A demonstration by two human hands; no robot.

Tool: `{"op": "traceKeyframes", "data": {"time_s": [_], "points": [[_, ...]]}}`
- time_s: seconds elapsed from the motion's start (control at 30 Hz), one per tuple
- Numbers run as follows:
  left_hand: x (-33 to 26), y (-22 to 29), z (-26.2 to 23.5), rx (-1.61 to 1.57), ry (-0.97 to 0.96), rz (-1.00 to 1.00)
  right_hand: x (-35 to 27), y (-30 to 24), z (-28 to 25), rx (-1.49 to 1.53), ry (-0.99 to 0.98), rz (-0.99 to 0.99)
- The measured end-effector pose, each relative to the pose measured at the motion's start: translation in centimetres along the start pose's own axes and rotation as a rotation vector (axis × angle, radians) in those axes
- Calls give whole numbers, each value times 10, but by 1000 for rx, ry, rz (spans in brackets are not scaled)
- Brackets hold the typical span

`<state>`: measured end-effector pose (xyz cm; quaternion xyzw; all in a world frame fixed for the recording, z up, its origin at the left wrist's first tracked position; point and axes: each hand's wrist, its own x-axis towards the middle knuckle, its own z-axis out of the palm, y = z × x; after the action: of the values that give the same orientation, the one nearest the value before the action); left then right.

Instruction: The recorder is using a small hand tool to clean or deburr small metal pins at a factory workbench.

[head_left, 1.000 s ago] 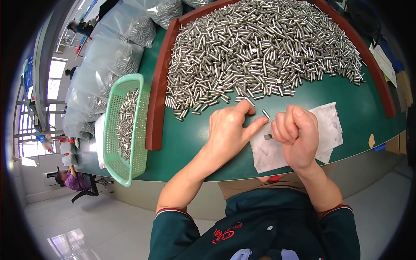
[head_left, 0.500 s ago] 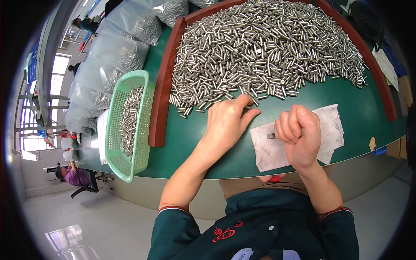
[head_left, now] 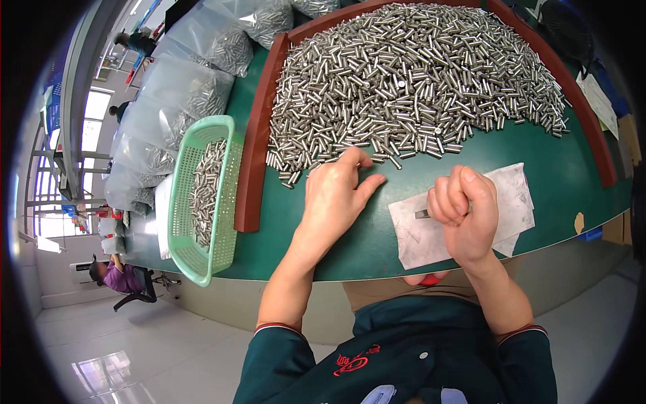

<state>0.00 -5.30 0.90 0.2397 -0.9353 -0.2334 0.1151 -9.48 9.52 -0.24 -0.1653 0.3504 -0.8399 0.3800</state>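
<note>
A broad heap of short shiny metal pins (head_left: 417, 81) covers the far part of the green table. My left hand (head_left: 334, 195) rests at the heap's near edge, index finger and thumb apart, with nothing visible between them. The index fingertip is beside the nearest pins; whether it touches one is unclear. My right hand (head_left: 465, 209) is closed in a fist over a smudged white paper sheet (head_left: 420, 244). From its left side pokes the end of a small flat dark metal piece (head_left: 421, 214); the rest of it is hidden in the fingers.
Dark red wooden rails (head_left: 250, 195) border the heap. Left of them stands a light green plastic basket (head_left: 232, 158) partly filled with pins. Clear plastic bags of pins (head_left: 161, 101) line the far left. A small tan scrap (head_left: 579, 223) lies near the table's right edge.
My left hand has shifted left and slightly toward me, and some pins at the heap's near-left edge lie differently. The right fist has hardly moved.
</note>
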Motion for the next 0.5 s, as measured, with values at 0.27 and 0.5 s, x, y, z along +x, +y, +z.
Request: {"op": "traceKeyframes", "data": {"time_s": [0.27, 0.5], "points": [[1, -18, -14, -49, 73, -118, 0, 0, 0, -25, -15, 6], [1, -12, -8, -118, -20, -94, 2, 2, -2, -55, -34, -22]]}}
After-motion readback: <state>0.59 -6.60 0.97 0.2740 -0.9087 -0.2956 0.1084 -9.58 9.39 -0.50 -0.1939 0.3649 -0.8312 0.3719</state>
